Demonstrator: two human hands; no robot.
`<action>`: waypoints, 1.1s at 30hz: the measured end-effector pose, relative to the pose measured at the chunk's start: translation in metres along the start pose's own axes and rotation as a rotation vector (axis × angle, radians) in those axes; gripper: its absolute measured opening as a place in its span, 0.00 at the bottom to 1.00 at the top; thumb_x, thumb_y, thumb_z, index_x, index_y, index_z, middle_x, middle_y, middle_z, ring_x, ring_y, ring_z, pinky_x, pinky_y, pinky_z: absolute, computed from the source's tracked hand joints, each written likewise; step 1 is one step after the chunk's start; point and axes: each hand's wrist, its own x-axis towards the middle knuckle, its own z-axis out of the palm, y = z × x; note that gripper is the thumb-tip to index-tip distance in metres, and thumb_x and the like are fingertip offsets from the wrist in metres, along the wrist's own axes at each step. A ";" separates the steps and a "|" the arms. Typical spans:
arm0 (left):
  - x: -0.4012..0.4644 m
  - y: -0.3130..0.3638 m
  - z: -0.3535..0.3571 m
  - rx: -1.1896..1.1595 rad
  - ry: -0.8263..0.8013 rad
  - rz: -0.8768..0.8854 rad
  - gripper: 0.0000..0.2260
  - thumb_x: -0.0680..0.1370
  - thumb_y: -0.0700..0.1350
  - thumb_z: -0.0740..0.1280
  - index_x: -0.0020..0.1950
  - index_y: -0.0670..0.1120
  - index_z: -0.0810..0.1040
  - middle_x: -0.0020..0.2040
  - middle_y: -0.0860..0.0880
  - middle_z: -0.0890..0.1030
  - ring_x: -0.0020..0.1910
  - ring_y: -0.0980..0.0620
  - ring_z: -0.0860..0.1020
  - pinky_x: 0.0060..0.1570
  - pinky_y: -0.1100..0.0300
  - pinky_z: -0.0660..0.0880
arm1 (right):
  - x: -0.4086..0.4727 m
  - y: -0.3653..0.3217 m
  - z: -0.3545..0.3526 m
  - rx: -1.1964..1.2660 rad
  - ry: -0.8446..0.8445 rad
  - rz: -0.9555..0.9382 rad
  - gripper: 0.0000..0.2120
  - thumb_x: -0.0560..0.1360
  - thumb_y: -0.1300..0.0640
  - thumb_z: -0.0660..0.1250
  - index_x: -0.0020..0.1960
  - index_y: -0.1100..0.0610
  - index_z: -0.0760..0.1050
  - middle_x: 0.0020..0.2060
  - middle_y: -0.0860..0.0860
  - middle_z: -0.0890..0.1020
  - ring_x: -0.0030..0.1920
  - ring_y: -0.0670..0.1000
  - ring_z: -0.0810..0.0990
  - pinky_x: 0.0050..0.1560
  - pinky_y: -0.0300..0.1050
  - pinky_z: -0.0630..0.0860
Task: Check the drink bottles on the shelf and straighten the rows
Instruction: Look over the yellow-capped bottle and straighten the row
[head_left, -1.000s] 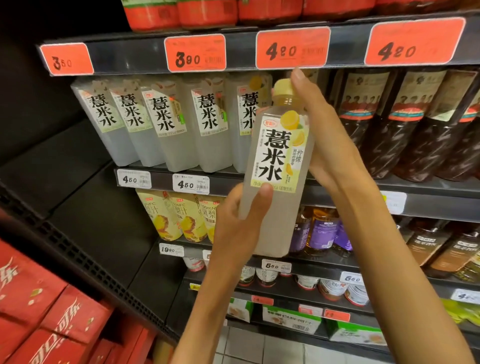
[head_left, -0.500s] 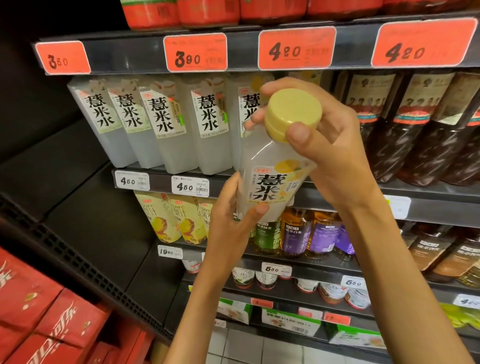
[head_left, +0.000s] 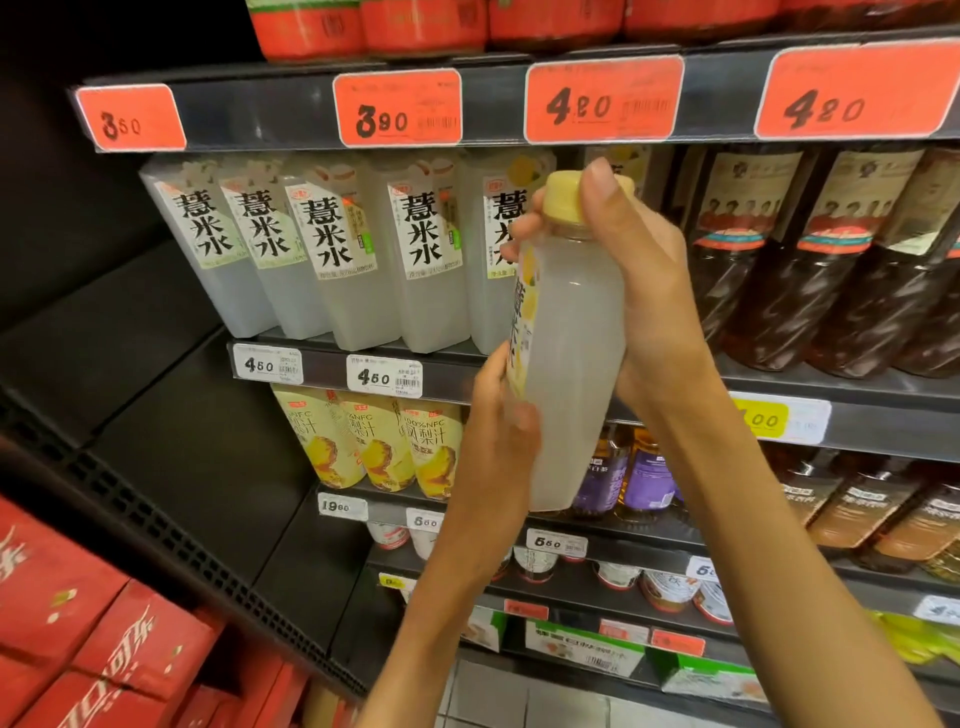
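A tall clear plastic bottle of cloudy whitish drink (head_left: 571, 364) stands nearly upright at the centre of the frame, held out in front of the shelves, its long axis running top to bottom with the pale yellow screw cap (head_left: 563, 200) uppermost and leaning slightly right. Its label is turned away to the left, so only a yellow-and-white sliver with part of a black character shows. The right hand (head_left: 649, 291) wraps around the neck and shoulder, thumb pressed over the cap; the left hand (head_left: 501, 415) grips the lower body from the left, thumb across the front.

Behind, upper centre, a row of matching cloudy bottles with white labels (head_left: 332, 249) reads 薏米水 in large black characters. To the right stand dark brown bottles with cream and red labels (head_left: 831, 260). Orange price tags on the black shelf edge (head_left: 397, 106) above read 3.50, 3.80, 4.20, 4.20; white tags below read 4.50. Lower down, yellow cartons (head_left: 374, 441) are marked 100% NFC. Red printed cardboard cases (head_left: 104, 639) fill the lower left corner.
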 end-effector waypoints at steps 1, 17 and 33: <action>0.000 0.002 0.003 0.056 0.002 0.016 0.47 0.60 0.80 0.60 0.72 0.57 0.60 0.61 0.56 0.75 0.56 0.60 0.77 0.46 0.68 0.77 | 0.000 0.001 0.003 -0.027 0.032 -0.009 0.15 0.77 0.50 0.60 0.49 0.62 0.75 0.39 0.53 0.82 0.44 0.53 0.80 0.50 0.47 0.75; -0.004 0.000 -0.022 -0.173 -0.113 -0.178 0.27 0.62 0.79 0.59 0.55 0.69 0.78 0.57 0.59 0.82 0.58 0.57 0.80 0.53 0.57 0.78 | 0.000 0.012 -0.004 -0.021 0.054 0.090 0.12 0.72 0.47 0.70 0.44 0.56 0.81 0.38 0.52 0.84 0.39 0.50 0.82 0.45 0.45 0.79; -0.002 -0.002 -0.026 -0.095 -0.045 -0.199 0.16 0.72 0.73 0.50 0.46 0.76 0.77 0.47 0.69 0.82 0.49 0.71 0.79 0.44 0.69 0.75 | -0.007 0.008 0.001 -0.016 -0.070 0.175 0.10 0.74 0.50 0.64 0.46 0.57 0.78 0.41 0.51 0.85 0.43 0.48 0.83 0.47 0.44 0.79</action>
